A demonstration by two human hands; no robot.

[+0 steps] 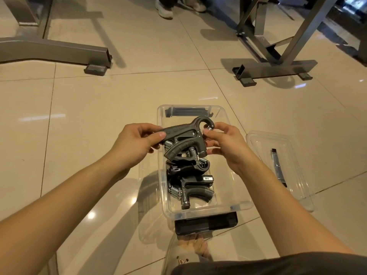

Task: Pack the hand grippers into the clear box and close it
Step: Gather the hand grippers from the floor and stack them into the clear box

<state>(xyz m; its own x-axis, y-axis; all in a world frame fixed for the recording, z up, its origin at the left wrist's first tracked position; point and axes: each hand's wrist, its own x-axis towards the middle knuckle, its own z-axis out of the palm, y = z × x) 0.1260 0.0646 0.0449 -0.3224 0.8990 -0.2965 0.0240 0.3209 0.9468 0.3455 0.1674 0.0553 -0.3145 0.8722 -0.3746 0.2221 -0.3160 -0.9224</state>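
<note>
1. The left grip is clamped on the handle end of a black hand gripper. The right grip pinches its knobbed hook end.
2. It is held over the far half of the open clear box on the floor.
3. A second hand gripper and a third hand gripper lie inside, toward the box's left wall.
4. The lid lies on the floor just right of the box.

hand gripper I hold: matt black plastic
its spring: shiny coiled metal
clear box: glossy see-through plastic
lid: same clear plastic
floor: polished beige tile
</note>
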